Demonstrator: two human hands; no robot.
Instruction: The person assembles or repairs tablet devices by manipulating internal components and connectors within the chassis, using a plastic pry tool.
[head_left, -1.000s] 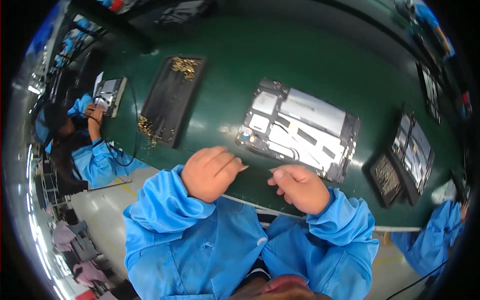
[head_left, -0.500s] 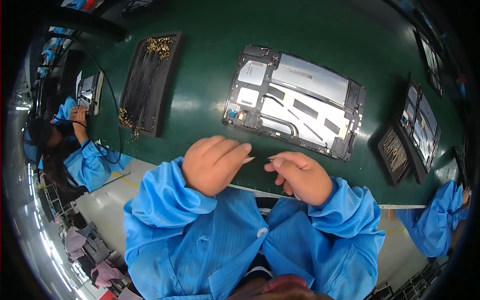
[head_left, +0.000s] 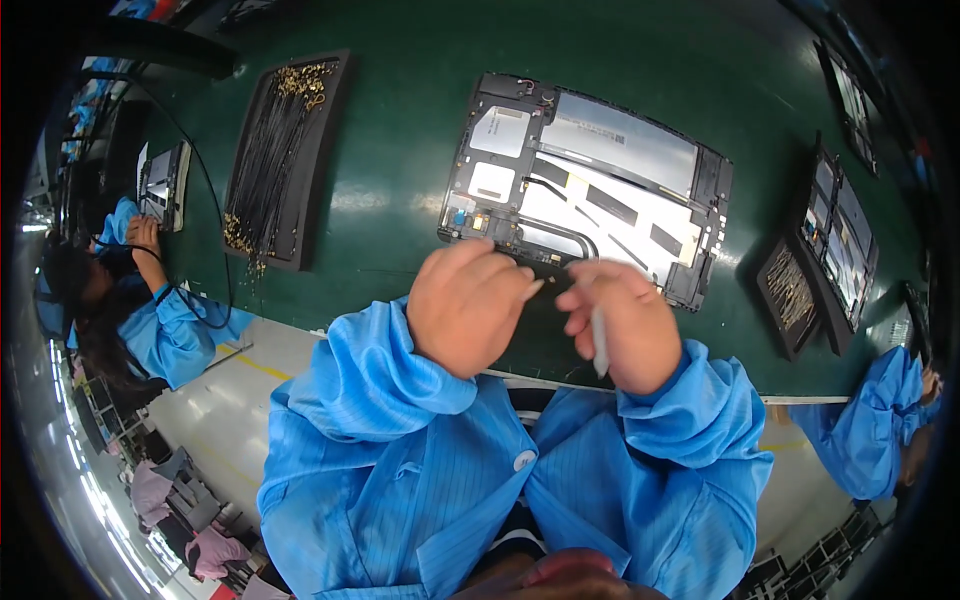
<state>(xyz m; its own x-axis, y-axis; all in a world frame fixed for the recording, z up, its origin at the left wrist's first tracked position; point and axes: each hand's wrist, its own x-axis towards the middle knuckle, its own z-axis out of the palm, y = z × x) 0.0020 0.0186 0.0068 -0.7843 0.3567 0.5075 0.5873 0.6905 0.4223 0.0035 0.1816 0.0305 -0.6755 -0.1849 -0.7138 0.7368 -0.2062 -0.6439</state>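
An opened tablet (head_left: pixel 626 152) lies tilted on the green bench in front of me, its inner side up, with silver plates, black strips and a small board along the near left edge. My left hand (head_left: pixel 465 308) is closed at its near edge, thumb and finger pinched; what they hold, if anything, is too small to name. Just to the right, my right hand (head_left: pixel 640 330) is closed around a slender pale tool (head_left: pixel 600 343), its tip blurred. A tiny tan piece (head_left: pixel 551 279) shows between the two hands.
A dark tray (head_left: pixel 318 200) of thin black cables with gold ends lies to the left. On the right are a smaller dark tray (head_left: pixel 790 290) of similar parts and another opened tablet (head_left: pixel 842 240). A co-worker (head_left: pixel 150 310) sits at left; a blue sleeve (head_left: pixel 870 430) shows at right.
Both hands have moved forward to the tablet's near edge. The right hand has turned, so more of the pale tool shows. The view has shifted slightly.
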